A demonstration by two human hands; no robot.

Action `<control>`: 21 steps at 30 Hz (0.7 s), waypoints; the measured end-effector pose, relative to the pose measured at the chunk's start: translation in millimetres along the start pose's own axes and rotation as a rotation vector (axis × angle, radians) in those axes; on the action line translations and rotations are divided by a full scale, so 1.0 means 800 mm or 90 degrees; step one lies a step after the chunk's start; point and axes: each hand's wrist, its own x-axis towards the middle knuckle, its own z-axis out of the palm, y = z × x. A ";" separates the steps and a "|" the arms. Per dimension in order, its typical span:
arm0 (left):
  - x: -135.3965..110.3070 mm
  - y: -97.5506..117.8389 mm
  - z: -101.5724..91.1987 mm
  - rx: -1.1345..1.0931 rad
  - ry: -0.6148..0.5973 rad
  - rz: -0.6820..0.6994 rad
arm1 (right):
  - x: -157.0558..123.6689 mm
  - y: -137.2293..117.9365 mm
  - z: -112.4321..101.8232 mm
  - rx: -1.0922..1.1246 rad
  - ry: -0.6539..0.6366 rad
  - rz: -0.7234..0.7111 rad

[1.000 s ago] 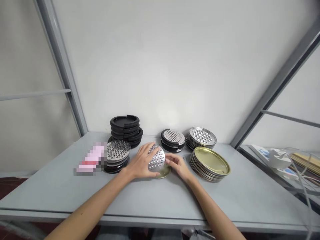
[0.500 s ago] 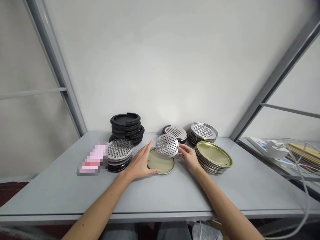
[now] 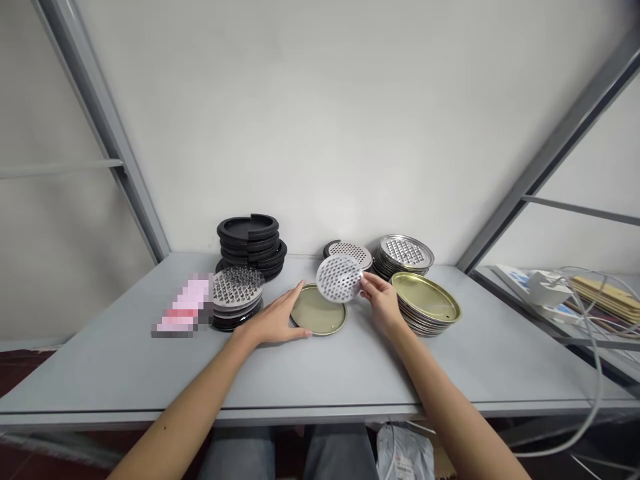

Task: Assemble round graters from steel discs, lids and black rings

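A round perforated metal grater disc (image 3: 339, 279) is pinched at its right edge by my right hand (image 3: 381, 300). The disc is tilted and held above a round gold-coloured metal lid (image 3: 320, 319) that lies on the table. My left hand (image 3: 280, 317) rests at the lid's left side, fingers stretched out and thumb apart along the near rim. Just left of that hand stands a stack of grater discs (image 3: 236, 293) with raised teeth on top. A stack of gold lids (image 3: 425, 300) is beside my right hand.
Black rings (image 3: 249, 237) are piled at the back left. Behind the held disc sits a black ring with a perforated disc (image 3: 351, 253); a stack of toothed metal discs (image 3: 405, 252) is right of it. A blurred pink item (image 3: 187, 303) lies left. Cables and a white adapter (image 3: 547, 290) occupy the right shelf.
My right hand has shifted the grater disc slightly to the right and turned it a little. The left hand stays beside the gold lid. The camera view has tilted slightly downward.
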 end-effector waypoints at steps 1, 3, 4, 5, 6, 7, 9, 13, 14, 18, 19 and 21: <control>0.000 0.002 0.001 0.003 -0.001 -0.006 | 0.001 -0.002 -0.001 0.030 0.031 -0.010; 0.000 0.006 0.002 0.012 0.011 -0.028 | 0.001 -0.004 -0.002 0.061 0.060 -0.021; 0.001 0.008 0.003 0.018 0.018 -0.042 | 0.000 -0.004 -0.001 0.062 0.058 -0.024; 0.001 0.010 0.004 0.022 0.021 -0.057 | 0.000 -0.004 0.000 0.056 0.048 -0.027; 0.001 0.010 0.004 0.026 0.021 -0.069 | -0.002 -0.004 0.002 0.048 0.034 -0.029; 0.002 0.010 0.005 0.027 0.020 -0.076 | -0.003 -0.003 0.004 0.040 0.017 -0.027; 0.003 0.005 0.007 0.026 0.030 -0.075 | -0.004 -0.001 0.006 0.017 -0.016 -0.011; 0.007 -0.010 0.011 0.029 0.078 -0.047 | -0.006 0.003 0.008 -0.090 -0.067 0.015; 0.008 -0.012 0.012 0.032 0.081 -0.046 | -0.006 0.004 0.008 -0.119 -0.081 0.019; 0.007 -0.011 0.011 0.041 0.048 -0.045 | -0.007 0.007 0.010 -0.198 -0.145 0.020; 0.006 -0.009 0.009 0.040 0.037 -0.035 | -0.008 0.008 0.010 -0.212 -0.163 0.014; 0.005 -0.004 0.006 0.035 0.024 -0.010 | -0.008 0.010 0.011 -0.229 -0.201 0.007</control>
